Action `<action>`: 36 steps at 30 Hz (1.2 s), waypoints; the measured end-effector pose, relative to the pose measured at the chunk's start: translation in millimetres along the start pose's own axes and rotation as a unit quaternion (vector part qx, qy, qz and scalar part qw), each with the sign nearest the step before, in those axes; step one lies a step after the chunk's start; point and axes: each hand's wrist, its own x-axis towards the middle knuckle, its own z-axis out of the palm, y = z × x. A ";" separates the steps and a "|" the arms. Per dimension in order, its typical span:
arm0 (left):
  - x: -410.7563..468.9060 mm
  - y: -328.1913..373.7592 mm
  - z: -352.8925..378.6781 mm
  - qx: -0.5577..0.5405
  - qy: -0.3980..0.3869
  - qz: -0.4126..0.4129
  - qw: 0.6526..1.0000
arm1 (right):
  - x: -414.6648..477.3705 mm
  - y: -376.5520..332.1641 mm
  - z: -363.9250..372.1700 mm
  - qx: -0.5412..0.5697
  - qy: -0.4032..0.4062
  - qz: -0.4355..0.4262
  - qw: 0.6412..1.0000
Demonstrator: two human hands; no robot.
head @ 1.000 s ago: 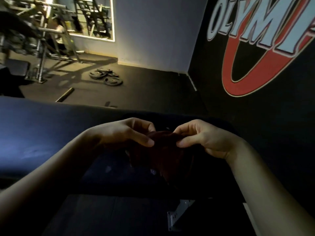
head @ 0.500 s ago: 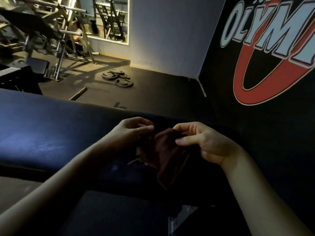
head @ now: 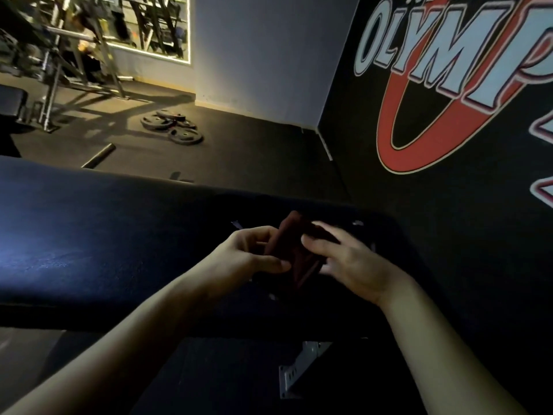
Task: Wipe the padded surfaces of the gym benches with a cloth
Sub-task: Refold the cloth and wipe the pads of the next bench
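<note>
Pinching dark red cloth [head: 296, 255] with left hand [head: 239, 259], right hand [head: 353, 262] touching it, its grip unclear, over bench pad [head: 104, 235].

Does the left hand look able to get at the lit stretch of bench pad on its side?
Probably yes. The left hand pinches the cloth just over the bench pad, and nothing shows on the pad between it and the lit stretch. The right hand shares the cloth, though.
</note>
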 end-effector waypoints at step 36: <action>-13.8 -57.5 26.5 0.129 0.239 0.002 0.962 | 16.7 65.4 60.2 0.074 0.174 -0.012 0.982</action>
